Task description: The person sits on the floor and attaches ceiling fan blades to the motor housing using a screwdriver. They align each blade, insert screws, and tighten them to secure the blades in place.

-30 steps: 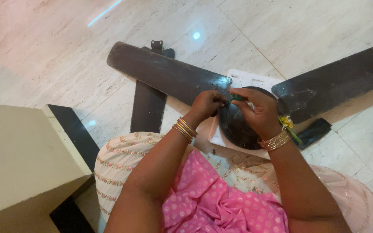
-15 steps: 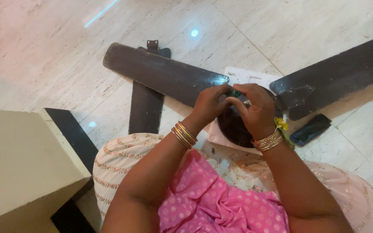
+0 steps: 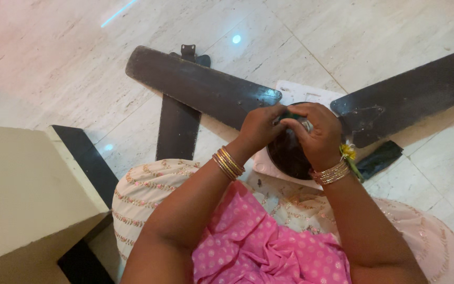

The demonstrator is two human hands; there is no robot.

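Overhead view of a seated person at work on a dismantled ceiling fan lying on the pale marble floor. The left hand and the right hand meet over the dark round fan motor housing, which rests on a white foam block just in front of the person's knees. Both hands are curled narrow, fingertips pinched together around a small green object held between them above the housing; what the object is cannot be told, as the fingers cover most of it. Gold bangles circle the left wrist; a second set of bangles circles the right wrist, with a small yellow flower and green thread tied just beside them. One dark brown fan blade extends from the housing toward the upper left, and a second fan blade extends toward the upper right. A third, loose blade lies beneath the first, pointing toward the person, its metal mounting bracket showing at the far end. A dark flat object lies on the floor near the right wrist. A beige cabinet stands at the lower left.
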